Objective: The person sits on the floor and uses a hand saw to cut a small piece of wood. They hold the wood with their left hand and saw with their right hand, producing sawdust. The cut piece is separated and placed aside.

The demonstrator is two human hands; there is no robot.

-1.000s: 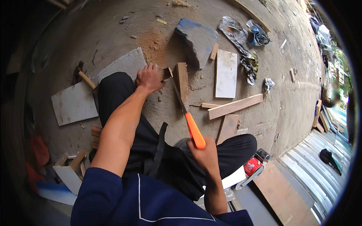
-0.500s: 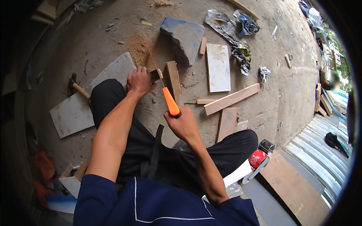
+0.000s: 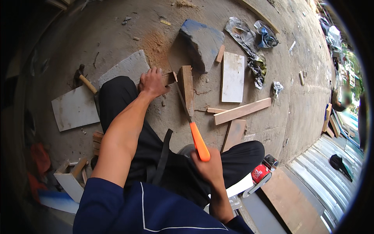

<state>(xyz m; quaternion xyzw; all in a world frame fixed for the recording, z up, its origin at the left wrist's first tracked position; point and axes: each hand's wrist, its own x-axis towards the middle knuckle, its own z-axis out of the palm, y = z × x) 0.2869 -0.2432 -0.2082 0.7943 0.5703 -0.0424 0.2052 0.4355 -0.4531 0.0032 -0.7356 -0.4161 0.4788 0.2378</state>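
My right hand (image 3: 209, 164) is closed around the orange handle of a hand saw (image 3: 200, 142). The saw's thin blade slants away to the far left, across the end of a small wood piece (image 3: 169, 79). My left hand (image 3: 153, 82) grips that piece, with the fingers bent over it; part of the wood is hidden under the hand. Just right of the blade lies a thicker brown wood block (image 3: 187, 87). A pale stone slab (image 3: 126, 67) lies beside my left hand, and sawdust (image 3: 157, 48) is spread on the ground beyond it.
A large concrete block (image 3: 202, 43) stands beyond the saw. To the right lie a white board (image 3: 233, 78), a wood strip (image 3: 243, 110) and crumpled plastic (image 3: 257, 64). A hammer (image 3: 86, 81) and another white board (image 3: 76, 109) are at left; a red can (image 3: 260, 173) is near my right knee.
My right hand has pulled the saw back toward me and to the right, so more of the blade shows near the handle. My left hand still holds the wood piece.
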